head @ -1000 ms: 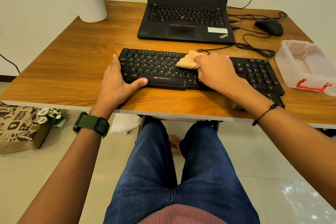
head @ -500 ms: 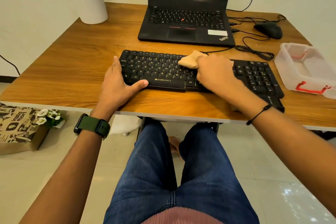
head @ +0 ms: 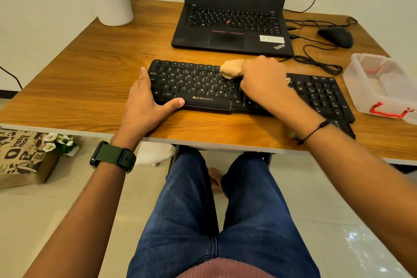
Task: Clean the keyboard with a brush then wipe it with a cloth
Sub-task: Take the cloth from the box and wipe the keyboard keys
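Left hand (head: pixel 144 101) lies flat against the keyboard's (head: pixel 194 83) left edge; right hand (head: pixel 262 81) clutches the cloth (head: pixel 231 69) on the keys.

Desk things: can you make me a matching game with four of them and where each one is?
Things
1. cloth
2. plant pot
3. mouse
4. plastic box

Places
A. back left corner of the desk
B. right edge of the desk, beside the keyboard
C. in the right hand, on the keys
D. right of the laptop, at the back

Pairs: 1-C, 2-A, 3-D, 4-B
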The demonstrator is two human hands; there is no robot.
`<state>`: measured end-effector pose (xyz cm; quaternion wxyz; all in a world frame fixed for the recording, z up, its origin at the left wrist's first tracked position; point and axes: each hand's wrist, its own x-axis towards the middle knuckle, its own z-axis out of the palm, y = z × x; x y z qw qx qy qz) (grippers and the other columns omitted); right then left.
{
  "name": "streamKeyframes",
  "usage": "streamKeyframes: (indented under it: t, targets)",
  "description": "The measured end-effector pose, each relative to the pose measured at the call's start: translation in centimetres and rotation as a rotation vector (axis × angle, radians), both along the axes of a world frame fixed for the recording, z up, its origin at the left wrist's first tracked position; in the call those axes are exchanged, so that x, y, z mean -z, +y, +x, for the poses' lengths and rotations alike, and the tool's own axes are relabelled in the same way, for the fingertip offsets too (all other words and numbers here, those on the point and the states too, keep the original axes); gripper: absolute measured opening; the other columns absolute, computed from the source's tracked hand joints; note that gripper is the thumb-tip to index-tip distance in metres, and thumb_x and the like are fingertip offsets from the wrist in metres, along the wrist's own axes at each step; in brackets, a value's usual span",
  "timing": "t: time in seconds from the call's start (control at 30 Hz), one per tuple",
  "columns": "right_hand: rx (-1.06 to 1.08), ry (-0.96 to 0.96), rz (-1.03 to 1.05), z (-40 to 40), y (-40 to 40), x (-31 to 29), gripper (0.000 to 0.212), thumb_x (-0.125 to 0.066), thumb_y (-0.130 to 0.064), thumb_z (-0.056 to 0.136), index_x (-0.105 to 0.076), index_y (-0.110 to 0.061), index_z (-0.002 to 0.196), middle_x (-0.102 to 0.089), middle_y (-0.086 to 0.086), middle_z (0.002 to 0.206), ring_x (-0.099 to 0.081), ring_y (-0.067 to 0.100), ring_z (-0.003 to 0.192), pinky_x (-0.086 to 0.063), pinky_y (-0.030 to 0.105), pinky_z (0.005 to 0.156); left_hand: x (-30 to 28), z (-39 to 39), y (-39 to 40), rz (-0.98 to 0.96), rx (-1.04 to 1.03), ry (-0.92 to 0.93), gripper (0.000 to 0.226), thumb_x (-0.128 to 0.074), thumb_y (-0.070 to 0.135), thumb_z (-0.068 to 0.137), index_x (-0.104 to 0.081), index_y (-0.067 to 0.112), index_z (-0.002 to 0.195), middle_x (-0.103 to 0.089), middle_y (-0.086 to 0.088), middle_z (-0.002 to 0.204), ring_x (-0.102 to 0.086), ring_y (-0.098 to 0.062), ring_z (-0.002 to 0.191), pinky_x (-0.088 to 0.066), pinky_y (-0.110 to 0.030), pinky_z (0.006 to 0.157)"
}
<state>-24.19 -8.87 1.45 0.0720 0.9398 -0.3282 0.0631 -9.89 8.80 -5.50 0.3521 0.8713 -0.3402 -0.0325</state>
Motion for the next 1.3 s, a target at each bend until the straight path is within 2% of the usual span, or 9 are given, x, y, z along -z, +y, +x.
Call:
streamKeyframes:
  t: [0.17, 0.33, 0.53, 0.73, 0.83, 0.97, 1.1, 1.23, 1.3]
  targets:
    - [-0.15, -0.019, 0.002, 2.5, 3.2, 0.5, 0.022, -0.049, -0.019, 0.09, -0.061, -0.006, 0.103, -0.063, 0.011, 0.102, -0.056, 0.026, 0.087, -0.036, 0.032, 0.064, 0.0, -0.1, 0.0, 0.014, -0.001, -0.021, 0.112, -0.069, 0.054, 0.069, -0.004, 0.009, 0.149, -0.024, -0.01, 0.153, -0.023, -0.024, 0.14, -0.025, -0.04, 0.113]
    - [-0.024, -0.169, 0.035, 2.9, 0.7, -1.9, 0.026, -0.045, -0.016, 0.091, -0.057, -0.005, 0.111, -0.059, 0.017, 0.111, -0.057, 0.036, 0.103, -0.036, 0.036, 0.069, 0.1, 0.1, 0.0, 0.007, 0.004, -0.021, 0.114, -0.069, 0.056, 0.068, -0.004, 0.009, 0.149, -0.024, -0.01, 0.153, -0.023, -0.023, 0.14, -0.026, -0.04, 0.113]
    - [-0.042, 0.017, -0.056, 3.2, 1.3, -0.2, 0.025, -0.053, -0.02, 0.089, -0.06, -0.006, 0.11, -0.059, 0.012, 0.107, -0.058, 0.032, 0.1, -0.035, 0.034, 0.068, 0.3, 0.3, 0.0, 0.0, 0.011, -0.027, 0.115, -0.069, 0.058, 0.066, -0.005, 0.009, 0.148, -0.026, -0.009, 0.152, -0.024, -0.023, 0.139, -0.027, -0.042, 0.113]
    - [-0.214, -0.014, -0.041, 6.8, 4.3, -0.2, 0.024, -0.053, -0.023, 0.09, -0.062, -0.008, 0.107, -0.061, 0.009, 0.106, -0.059, 0.029, 0.098, -0.037, 0.033, 0.067, 0.3, 0.4, 0.1, 0.01, 0.018, -0.039, 0.117, -0.066, 0.066, 0.062, -0.01, 0.008, 0.147, -0.03, -0.01, 0.149, -0.028, -0.024, 0.137, -0.03, -0.044, 0.111]
    - [-0.165, -0.107, 0.021, 7.2, 3.5, -1.1, 0.027, -0.049, -0.018, 0.089, -0.058, -0.008, 0.112, -0.06, 0.013, 0.113, -0.058, 0.033, 0.104, -0.036, 0.034, 0.069, 0.4, 0.4, 0.1, 0.008, 0.022, -0.037, 0.117, -0.067, 0.061, 0.066, -0.004, 0.007, 0.148, -0.025, -0.01, 0.152, -0.023, -0.023, 0.139, -0.025, -0.041, 0.114]
    - [-0.091, -0.131, -0.066, 7.0, 2.1, -1.6, 0.027, -0.049, -0.014, 0.09, -0.058, -0.006, 0.114, -0.06, 0.014, 0.113, -0.057, 0.035, 0.104, -0.034, 0.034, 0.069, 0.3, 0.3, 0.1, 0.0, 0.028, -0.033, 0.119, -0.067, 0.062, 0.065, -0.003, 0.007, 0.148, -0.024, -0.01, 0.153, -0.021, -0.022, 0.14, -0.025, -0.042, 0.114]
    - [-0.228, -0.034, -0.084, 8.2, 5.0, 0.3, 0.018, -0.054, -0.014, 0.089, -0.061, -0.013, 0.106, -0.062, 0.008, 0.106, -0.06, 0.03, 0.099, -0.035, 0.032, 0.066, 0.3, 0.2, 0.1, 0.0, 0.035, -0.032, 0.12, -0.068, 0.061, 0.065, -0.001, 0.007, 0.148, -0.024, -0.01, 0.152, -0.022, -0.022, 0.14, -0.026, -0.041, 0.114]
    - [-0.347, -0.09, -0.075, 9.8, 7.6, 0.3, 0.016, -0.052, -0.017, 0.09, -0.061, -0.013, 0.103, -0.063, 0.007, 0.104, -0.061, 0.029, 0.097, -0.038, 0.033, 0.064, 0.2, 0.2, 0.1, -0.006, 0.037, -0.036, 0.12, -0.069, 0.059, 0.066, -0.001, 0.003, 0.147, -0.027, -0.012, 0.151, -0.026, -0.023, 0.139, -0.028, -0.037, 0.112]
    - [-0.387, -0.116, -0.026, 10.2, 8.1, -0.2, 0.021, -0.05, -0.018, 0.09, -0.061, -0.01, 0.105, -0.062, 0.01, 0.108, -0.06, 0.032, 0.099, -0.037, 0.034, 0.065, 0.3, 0.5, 0.1, -0.009, 0.044, -0.033, 0.123, -0.067, 0.068, 0.062, -0.005, 0.005, 0.148, -0.032, -0.01, 0.149, -0.031, -0.023, 0.136, -0.033, -0.041, 0.109]
